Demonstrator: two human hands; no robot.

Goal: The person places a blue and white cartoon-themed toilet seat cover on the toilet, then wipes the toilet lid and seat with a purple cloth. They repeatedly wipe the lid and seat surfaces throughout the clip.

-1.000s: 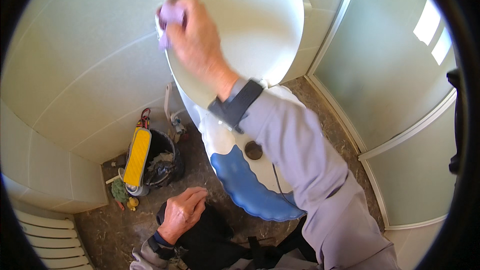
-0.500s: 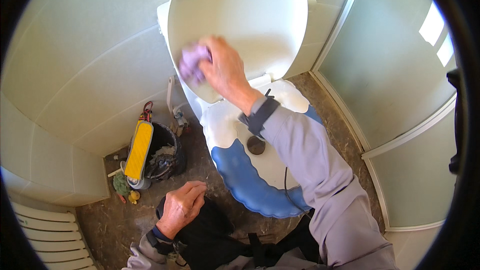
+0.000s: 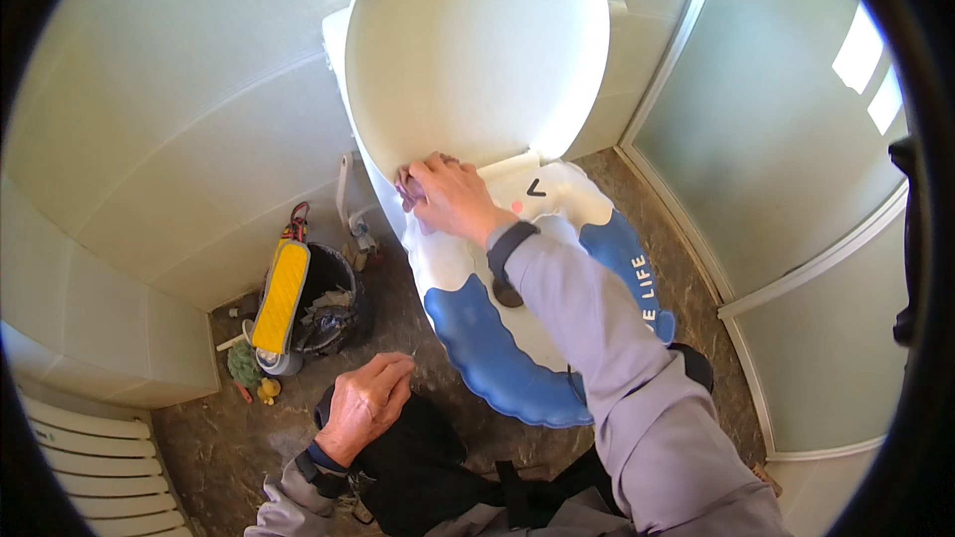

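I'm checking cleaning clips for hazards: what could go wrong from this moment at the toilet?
1. The right hand presses a purple cloth at the foot of the raised lid; a bump might drop the lid onto the fingers.
2. The person leans far forward with the left hand resting on a dark-clothed knee, so balance could slip.
3. The black bin and yellow brush stand close by and could be knocked over.

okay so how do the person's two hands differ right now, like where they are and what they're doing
The right hand is stretched up to the bottom edge of the raised toilet lid; the left hand sits low, resting on the dark trouser knee. The right hand presses a purple cloth against the lid, while the left hand holds nothing visible. The right arm is extended; the left is tucked close. Both wear grey sleeves with dark cuffs.
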